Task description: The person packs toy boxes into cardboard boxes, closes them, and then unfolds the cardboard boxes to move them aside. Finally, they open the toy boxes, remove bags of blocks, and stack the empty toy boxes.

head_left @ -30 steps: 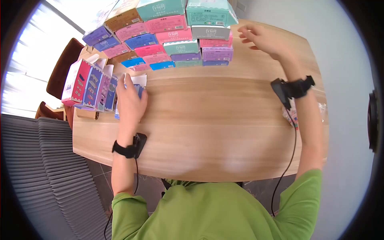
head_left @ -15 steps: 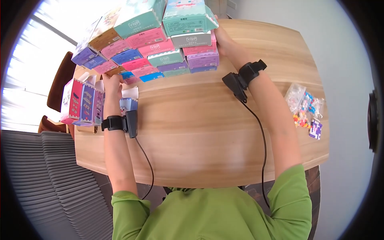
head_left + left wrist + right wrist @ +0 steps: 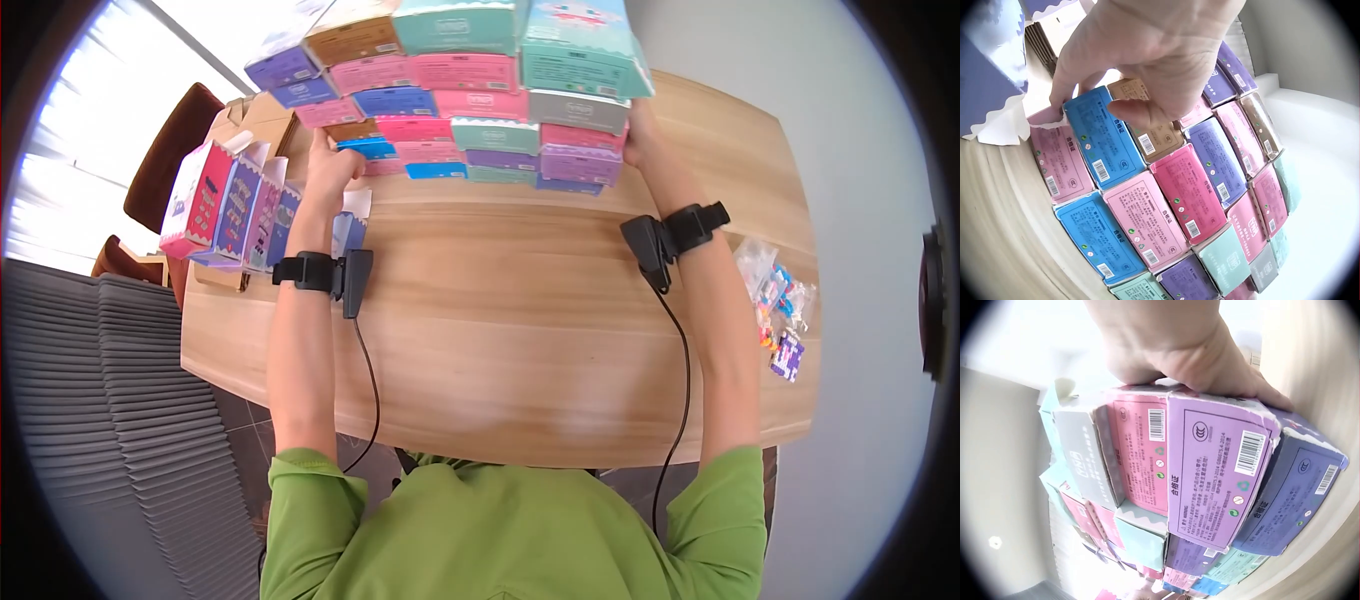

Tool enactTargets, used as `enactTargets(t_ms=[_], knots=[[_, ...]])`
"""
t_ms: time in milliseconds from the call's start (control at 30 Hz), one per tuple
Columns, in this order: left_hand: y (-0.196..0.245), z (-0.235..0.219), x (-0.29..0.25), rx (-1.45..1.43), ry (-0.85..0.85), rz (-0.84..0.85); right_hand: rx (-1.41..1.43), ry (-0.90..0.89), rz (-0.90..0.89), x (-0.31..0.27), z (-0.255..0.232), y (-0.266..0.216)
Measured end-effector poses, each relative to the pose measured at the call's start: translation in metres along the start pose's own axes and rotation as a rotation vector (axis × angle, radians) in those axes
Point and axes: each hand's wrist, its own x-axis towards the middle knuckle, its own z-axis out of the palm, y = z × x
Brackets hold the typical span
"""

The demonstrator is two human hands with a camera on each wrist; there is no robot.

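Note:
A stack of small coloured boxes [image 3: 465, 72] stands at the far side of the table, ends facing the person. My left hand [image 3: 325, 180] rests against its lower left side. In the left wrist view, fingers touch the near corner of a blue box [image 3: 1100, 140], and the thumb lies across the front of a brown box [image 3: 1159, 140]. At the right side of the stack, my right hand [image 3: 1191, 362] presses along a purple box [image 3: 1219, 469] and a dark blue box [image 3: 1291, 487]. Part of that hand is behind the stack in the head view.
Several opened boxes [image 3: 225, 205] stand at the table's left edge, and a blue box [image 3: 350, 232] sits beside the left wrist. Clear bags with small coloured pieces [image 3: 775, 295] lie at the right edge. Cables hang from both wrist cameras. A chair [image 3: 165, 165] is at the left.
My right hand has come in from the right to the stack's right side. My left hand has moved from the opened boxes to the stack's left side.

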Motion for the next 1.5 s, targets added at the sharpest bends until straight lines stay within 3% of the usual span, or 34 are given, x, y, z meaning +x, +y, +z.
enactTargets(t_ms=[100,233,267,333,367,467,533,600,767,867,967,1000,1100,1233,1300,1367,1400,1500], knots=[[-0.006,-0.01,0.008,0.056,-0.037,-0.057,0.01,0.047,-0.008,-0.007,0.012,-0.008],[0.006,-0.032,-0.004,0.218,-0.299,-0.014,-0.056,0.098,-0.039,0.025,-0.021,-0.007],[-0.002,-0.039,-0.016,0.39,-0.212,0.116,-0.121,0.114,-0.101,0.048,-0.047,-0.009],[0.006,-0.06,-0.038,0.636,-0.32,0.25,-0.124,0.205,-0.137,0.035,-0.032,-0.036],[0.007,-0.069,-0.05,0.758,-0.376,0.315,-0.064,0.282,-0.111,0.01,0.0,-0.067],[-0.022,-0.077,-0.085,1.068,-0.299,0.388,-0.238,0.14,-0.166,0.029,-0.019,-0.097],[-0.03,-0.074,-0.094,1.142,-0.228,0.407,-0.544,0.11,-0.072,-0.003,0.033,-0.116],[-0.039,-0.071,-0.092,1.195,-0.158,0.42,-0.731,0.038,-0.04,-0.013,0.048,-0.121],[-0.053,-0.066,-0.075,1.243,-0.05,0.406,-0.731,-0.13,-0.122,0.039,-0.003,-0.11],[-0.042,-0.059,-0.081,1.259,0.05,0.441,-0.565,-0.186,-0.219,0.038,-0.017,-0.118],[-0.01,-0.044,-0.094,1.153,0.089,0.538,-0.719,-0.031,-0.108,0.014,-0.002,-0.122],[-0.002,-0.038,-0.097,1.092,0.105,0.537,-0.867,-0.011,-0.184,0.015,-0.008,-0.114],[0.018,-0.027,-0.105,0.984,0.07,0.592,-0.932,-0.098,-0.018,0.003,0.001,-0.116],[0.036,-0.019,-0.116,0.772,-0.089,0.512,-0.86,-0.127,-0.039,-0.004,0.002,-0.116],[0.042,-0.018,-0.121,0.767,-0.129,0.459,-0.725,-0.134,-0.073,0.006,-0.023,-0.124],[0.039,-0.031,-0.127,0.904,-0.273,0.205,-0.494,-0.213,-0.084,0.004,-0.044,-0.133],[0.036,-0.04,-0.132,0.967,-0.343,0.064,-0.332,-0.275,-0.074,-0.01,-0.043,-0.14],[0.013,-0.066,-0.141,0.855,-0.449,0.034,-0.065,-0.187,-0.089,-0.073,-0.028,-0.139]])
